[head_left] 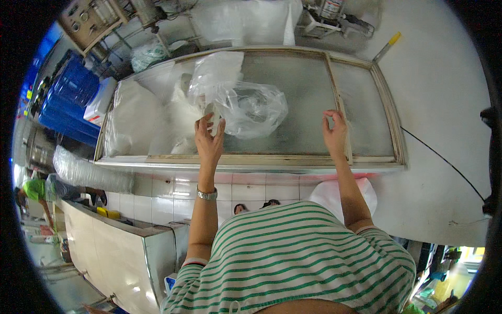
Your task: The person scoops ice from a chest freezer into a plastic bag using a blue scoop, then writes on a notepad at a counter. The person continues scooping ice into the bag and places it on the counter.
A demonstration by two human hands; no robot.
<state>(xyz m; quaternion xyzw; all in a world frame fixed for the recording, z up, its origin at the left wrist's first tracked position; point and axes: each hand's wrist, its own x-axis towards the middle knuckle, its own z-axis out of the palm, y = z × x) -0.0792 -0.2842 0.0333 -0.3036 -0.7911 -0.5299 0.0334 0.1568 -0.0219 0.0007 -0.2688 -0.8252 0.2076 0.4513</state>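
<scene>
A crumpled clear plastic bag lies on the glass top of a long chest freezer. My left hand is at the bag's left side, with fingers bent and apart. Thin plastic shows between its thumb and fingers, but I see no firm grip on it. White plastic sheets or bags adjoin the clear bag at the back. Farther right, my right hand hovers over the glass near the freezer's inner frame. Its fingers are curled, the thumb a little apart from the index finger, and nothing shows between them.
White plastic covers the freezer's left end. Blue water containers stand beyond it. A yellow-handled tool leans at the far right corner, and a black cable runs along the wall. Behind left is a cream cabinet; another person is beyond.
</scene>
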